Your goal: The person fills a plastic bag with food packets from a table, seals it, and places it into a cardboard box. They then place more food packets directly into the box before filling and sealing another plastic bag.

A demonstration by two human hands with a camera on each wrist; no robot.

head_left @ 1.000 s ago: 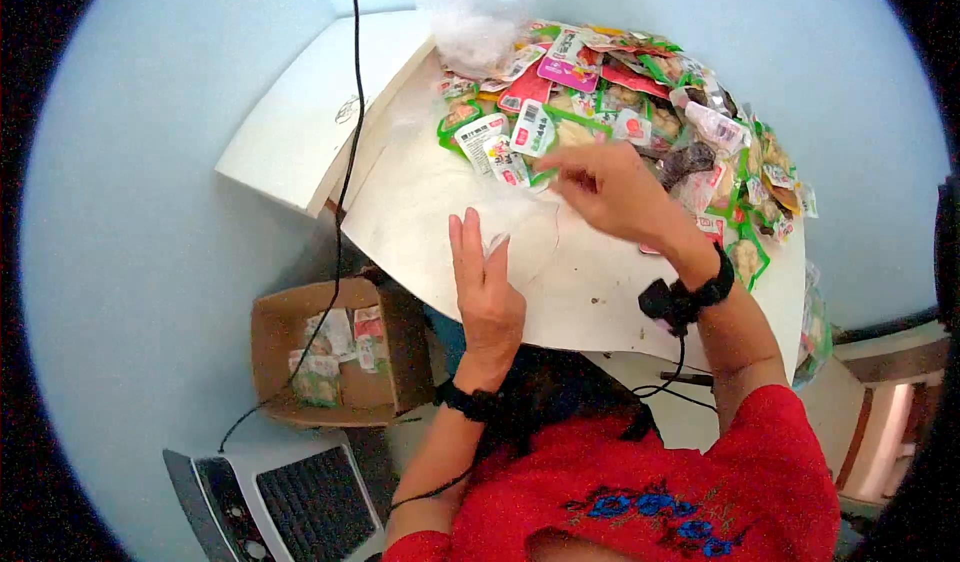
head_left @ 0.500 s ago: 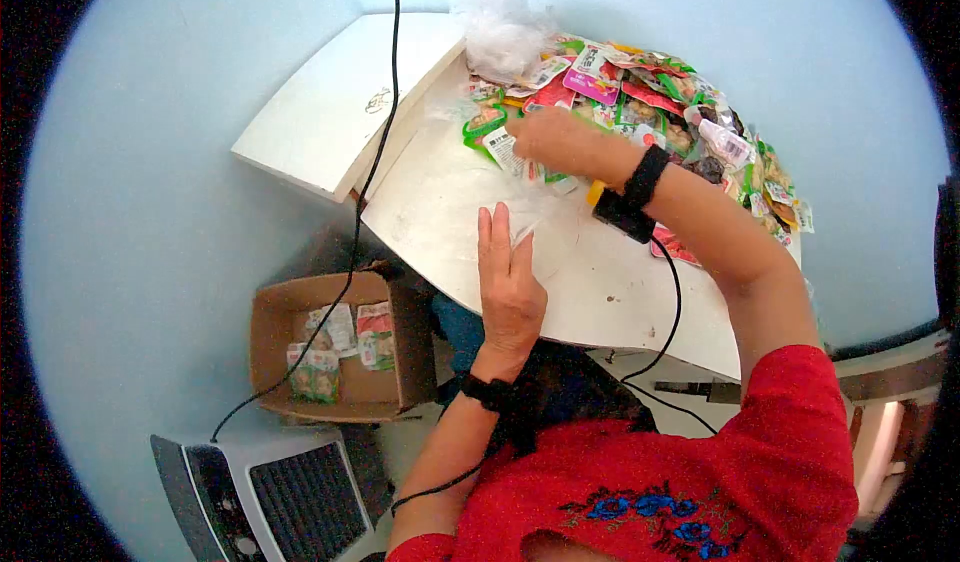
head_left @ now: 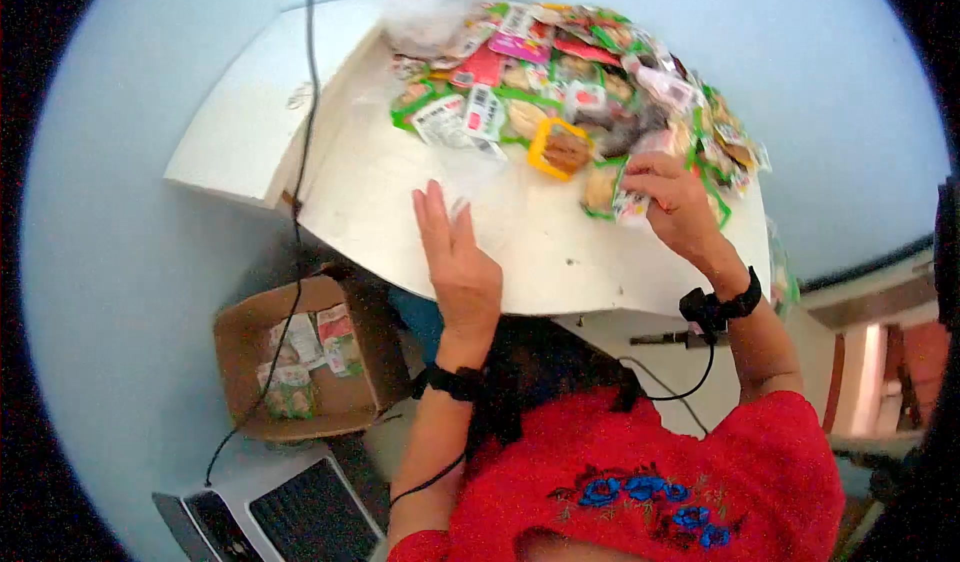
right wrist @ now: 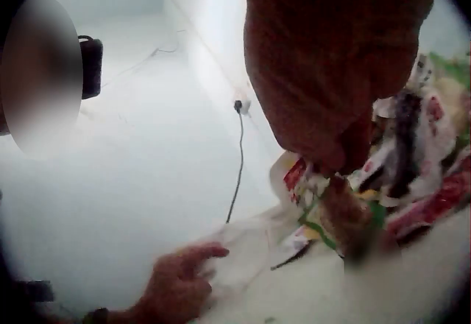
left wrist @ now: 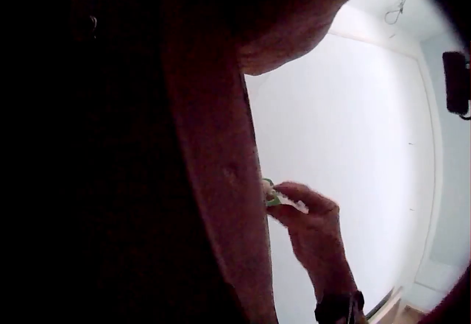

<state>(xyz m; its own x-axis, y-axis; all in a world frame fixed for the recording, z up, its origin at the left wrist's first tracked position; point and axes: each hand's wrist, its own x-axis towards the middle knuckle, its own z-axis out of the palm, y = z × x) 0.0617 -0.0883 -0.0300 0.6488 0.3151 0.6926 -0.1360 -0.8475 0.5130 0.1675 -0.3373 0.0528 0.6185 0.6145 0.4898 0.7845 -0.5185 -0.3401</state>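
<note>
My left hand [head_left: 462, 277] is at the table's front left, fingers extended, pinching a thin clear plastic bag [head_left: 472, 174] that lies partly on the white top. On the right, my right hand [head_left: 678, 207] grips a small white-and-green packet [head_left: 632, 208] at the front of the heap of packets [head_left: 525, 74]. The right wrist view shows the right hand [right wrist: 331, 66] from close by, its fingertips at the packets. In the left wrist view, the right hand [left wrist: 313, 217] pinches a packet edge. A yellow-edged packet [head_left: 560, 149] lies between the hands, touching neither.
Crumpled clear plastic [head_left: 430, 22] is at the heap's back left. A raised white panel [head_left: 240, 112] borders the table [head_left: 360, 187]. A cardboard box [head_left: 240, 347] holding several packets stands lower left, above a grey-and-black appliance [head_left: 315, 507]. A black cable [head_left: 300, 202] hangs in front.
The right hand has swung from the heap's left side to its front right, where it grips a packet. The yellow-edged packet now shows fully. The left hand keeps its pose; the head view has shifted.
</note>
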